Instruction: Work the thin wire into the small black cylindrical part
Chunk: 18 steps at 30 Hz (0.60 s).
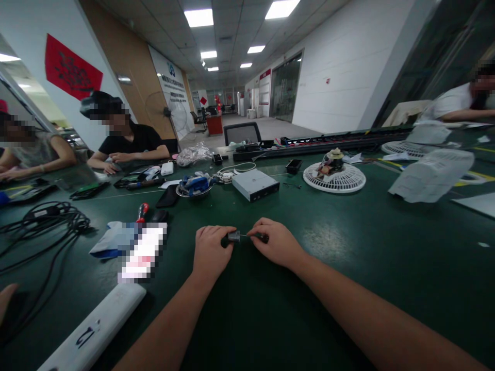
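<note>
My left hand grips a small dark cylindrical part with a greyish metal end, fingers curled round it just above the green table. In my right hand is a slim screwdriver with a dark handle, pinched between thumb and fingers. Its thin shaft points left at the metal end of the part. Whether the tip touches the part or sits inside it, I cannot tell. Beyond both hands lies a grey disc drive with a black front.
A fan grille with a motor and a translucent white housing lie to the right. Leftward are a white bar, a red-handled tool, a blue-grey cloth, and black cables. A co-worker sits across the table.
</note>
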{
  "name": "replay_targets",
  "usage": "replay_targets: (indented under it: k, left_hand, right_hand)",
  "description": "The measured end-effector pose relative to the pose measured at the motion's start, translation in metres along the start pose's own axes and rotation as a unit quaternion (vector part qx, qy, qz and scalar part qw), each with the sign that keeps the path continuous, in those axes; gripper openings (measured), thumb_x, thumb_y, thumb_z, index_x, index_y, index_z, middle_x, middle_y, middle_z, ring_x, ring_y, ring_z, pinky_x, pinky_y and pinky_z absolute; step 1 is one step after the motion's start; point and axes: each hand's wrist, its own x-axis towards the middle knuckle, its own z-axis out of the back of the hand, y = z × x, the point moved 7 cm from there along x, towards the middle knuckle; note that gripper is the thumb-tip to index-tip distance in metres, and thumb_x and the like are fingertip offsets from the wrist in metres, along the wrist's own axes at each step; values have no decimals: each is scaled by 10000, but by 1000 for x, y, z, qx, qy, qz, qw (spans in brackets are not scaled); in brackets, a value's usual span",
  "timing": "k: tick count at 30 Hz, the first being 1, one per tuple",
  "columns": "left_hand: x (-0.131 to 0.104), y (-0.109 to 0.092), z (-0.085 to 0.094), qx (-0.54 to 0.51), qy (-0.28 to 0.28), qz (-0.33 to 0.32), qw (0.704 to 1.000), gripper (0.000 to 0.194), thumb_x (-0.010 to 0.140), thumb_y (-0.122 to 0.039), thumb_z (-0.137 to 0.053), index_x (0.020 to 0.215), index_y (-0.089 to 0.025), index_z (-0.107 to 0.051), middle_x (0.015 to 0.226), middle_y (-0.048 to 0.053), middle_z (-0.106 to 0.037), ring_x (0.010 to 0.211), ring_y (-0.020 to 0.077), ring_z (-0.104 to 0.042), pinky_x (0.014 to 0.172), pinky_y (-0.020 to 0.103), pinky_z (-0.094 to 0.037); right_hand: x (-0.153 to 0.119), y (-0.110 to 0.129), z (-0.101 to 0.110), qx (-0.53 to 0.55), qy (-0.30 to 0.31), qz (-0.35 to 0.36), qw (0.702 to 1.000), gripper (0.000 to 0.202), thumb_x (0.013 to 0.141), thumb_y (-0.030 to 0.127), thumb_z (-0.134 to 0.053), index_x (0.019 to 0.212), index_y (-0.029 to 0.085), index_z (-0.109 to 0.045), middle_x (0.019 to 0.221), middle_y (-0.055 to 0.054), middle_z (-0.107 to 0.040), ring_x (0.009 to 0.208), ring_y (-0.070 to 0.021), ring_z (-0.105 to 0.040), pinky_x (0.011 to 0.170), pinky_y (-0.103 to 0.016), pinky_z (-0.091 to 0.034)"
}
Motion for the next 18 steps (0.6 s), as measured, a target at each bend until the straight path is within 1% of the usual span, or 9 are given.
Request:
replay_targets:
  k: [2,4,8,11,14,16,18]
  left_hand:
    - [0,0,-1,-3,2,1,1000,259,764,-174,-660,997,-282,-699,993,-15,-730,983,228,-627,945,440,-378]
    - [0,1,-1,-7,4,2,1000,257,767,-179,-663,1001,-280,-697,992,-13,-731,977,227,-628,938,437,-380]
    - [0,2,-1,-8,-1,8,1000,255,770,-200,-671,1011,-280,-698,994,-8,-733,966,231,-632,932,441,-384]
    - [-1,3,-1,-7,-2,6,1000,282,764,-169,-665,1021,-283,-695,1018,-13,-730,987,231,-629,940,444,-380]
    - [-1,5,0,-9,-5,7,1000,304,760,-148,-662,1030,-286,-691,1026,-19,-727,996,224,-628,947,439,-378]
    - [0,5,0,-8,-7,6,1000,313,759,-145,-659,1036,-287,-690,1026,-18,-725,998,222,-626,948,437,-379]
    - [0,3,0,-5,-5,0,1000,313,760,-146,-655,1035,-289,-694,1017,-16,-724,994,222,-625,945,435,-381]
  right_hand:
    - [1,1,-1,31,6,17,999,193,830,176,-592,943,229,-738,970,-31,-656,749,-131,-601,690,-275,-481]
    - [1,1,-1,31,-1,13,999,207,842,173,-578,963,230,-736,971,-35,-655,772,-136,-604,702,-279,-480]
    - [-1,0,1,-44,-15,-14,999,200,842,200,-580,954,242,-740,989,-35,-654,807,-155,-605,715,-297,-472]
    - [-3,6,-1,-61,-1,16,998,184,833,196,-587,931,235,-738,997,-30,-657,831,-160,-608,739,-297,-473]
    - [-3,10,-3,-28,17,49,998,202,854,170,-566,966,226,-724,1000,-25,-661,855,-154,-612,757,-285,-476]
    - [-2,9,-3,-18,10,41,999,227,873,159,-542,1008,221,-713,988,-28,-665,864,-154,-613,758,-283,-477]
    - [-1,6,-2,-35,-2,20,999,238,885,164,-525,1024,221,-710,985,-33,-667,866,-161,-614,754,-292,-476]
